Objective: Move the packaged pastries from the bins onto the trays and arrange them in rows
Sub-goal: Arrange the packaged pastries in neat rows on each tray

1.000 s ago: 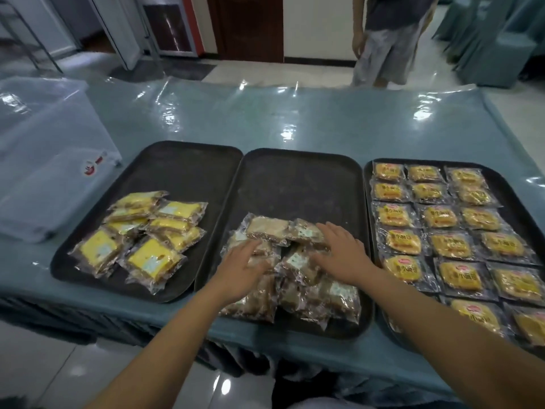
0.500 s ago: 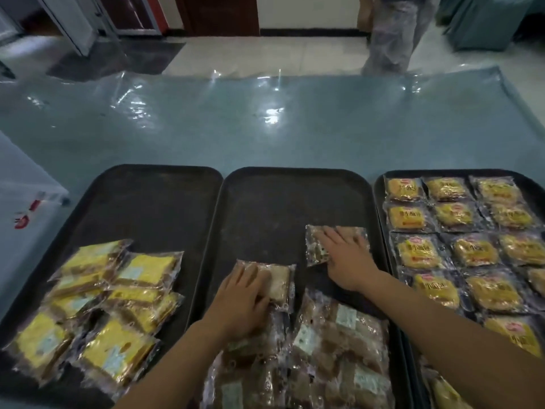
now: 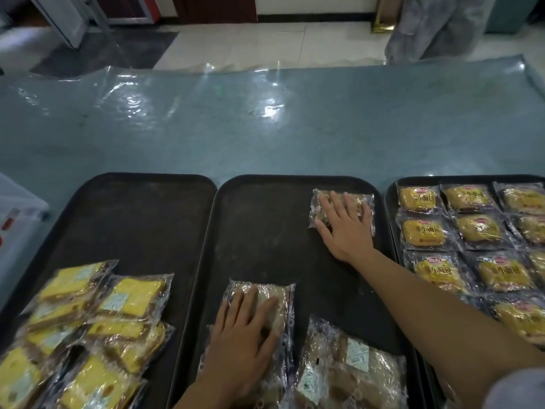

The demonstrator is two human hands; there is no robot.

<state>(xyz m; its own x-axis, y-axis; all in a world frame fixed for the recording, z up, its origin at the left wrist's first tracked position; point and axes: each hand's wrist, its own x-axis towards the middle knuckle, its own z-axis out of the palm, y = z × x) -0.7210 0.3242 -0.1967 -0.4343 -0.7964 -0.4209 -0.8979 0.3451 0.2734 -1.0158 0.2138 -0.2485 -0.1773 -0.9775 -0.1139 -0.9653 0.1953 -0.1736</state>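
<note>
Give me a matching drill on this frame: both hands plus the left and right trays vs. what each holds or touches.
Things:
1. left hand
2. right hand
3. left tray
4. right tray

States:
A. brown packets laid out in neat rows
B. flat on a packet at the middle tray's far right corner
C. loose pile of yellow cake packets at its near end
D. flat on a packet at the middle tray's near left

Pairs: 1-D, 2-B, 3-C, 4-A
</note>
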